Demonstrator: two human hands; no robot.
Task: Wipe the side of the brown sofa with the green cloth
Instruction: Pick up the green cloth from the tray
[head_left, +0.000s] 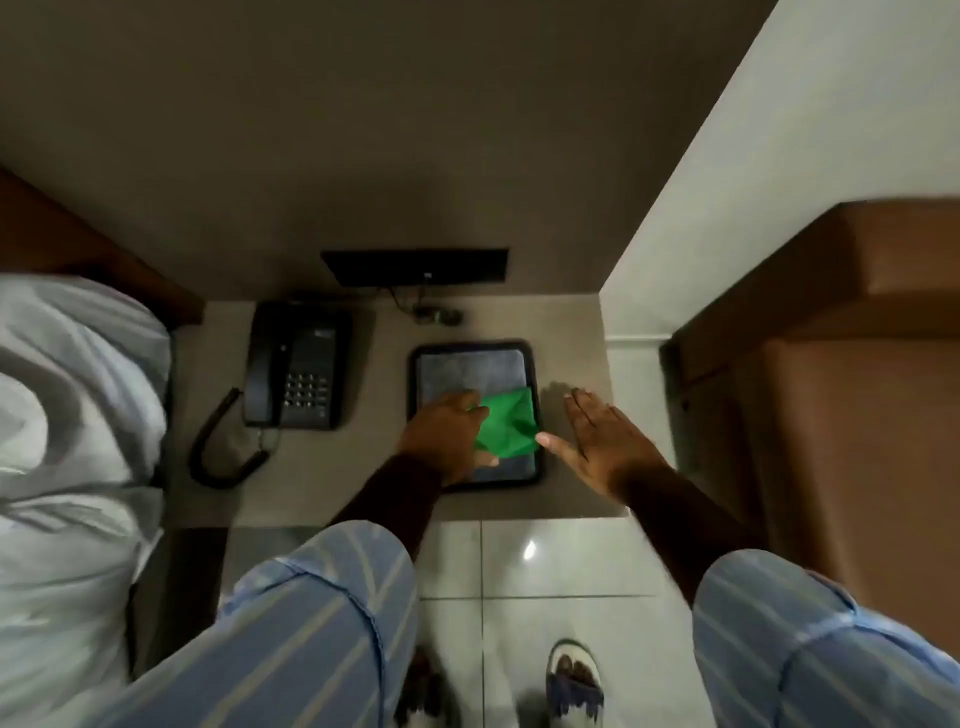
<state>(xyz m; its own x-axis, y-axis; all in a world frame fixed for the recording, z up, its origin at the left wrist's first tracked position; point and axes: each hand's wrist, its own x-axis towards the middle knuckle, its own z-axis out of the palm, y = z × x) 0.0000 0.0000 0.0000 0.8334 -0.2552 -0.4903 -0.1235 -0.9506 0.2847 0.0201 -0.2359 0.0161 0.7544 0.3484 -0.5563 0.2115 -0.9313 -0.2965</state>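
A crumpled green cloth lies on the near right part of a black tray on a grey bedside table. My left hand rests on the cloth's left edge, fingers curled on it. Just right of the tray, my right hand is flat with fingers spread, its thumb tip touching the cloth's right corner. The brown sofa stands at the right, its side facing the table.
A black telephone with a coiled cord sits left of the tray. A dark panel is on the wall behind. A bed with white bedding lies at the left. White tiled floor and my feet are below.
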